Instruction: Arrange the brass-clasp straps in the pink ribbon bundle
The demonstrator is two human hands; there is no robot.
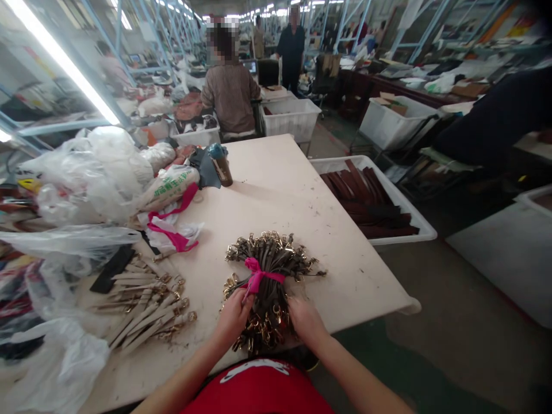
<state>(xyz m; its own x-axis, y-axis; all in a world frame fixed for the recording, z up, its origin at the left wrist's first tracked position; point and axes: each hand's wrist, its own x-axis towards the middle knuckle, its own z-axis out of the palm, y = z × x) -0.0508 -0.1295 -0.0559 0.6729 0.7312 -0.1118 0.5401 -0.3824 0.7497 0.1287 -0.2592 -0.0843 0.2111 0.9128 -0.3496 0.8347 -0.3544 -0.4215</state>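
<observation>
A thick bundle of dark straps with gold metal clasps [271,270] lies on the pale table [276,190] near its front edge, tied round the middle with a pink ribbon [257,275]. My left hand [235,316] grips the bundle's near left side, fingers curled by the ribbon's tail. On the near right side my right hand [305,319] is closed over the bundle. Both hands hold the end nearest me.
Loose pale straps with clasps [149,307] lie left of the bundle. Plastic bags [92,175], a pink-and-white bag [172,230] and a bottle [221,164] crowd the table's left and back. A white tray of dark strips [371,198] stands right. A seated person [230,92] works behind.
</observation>
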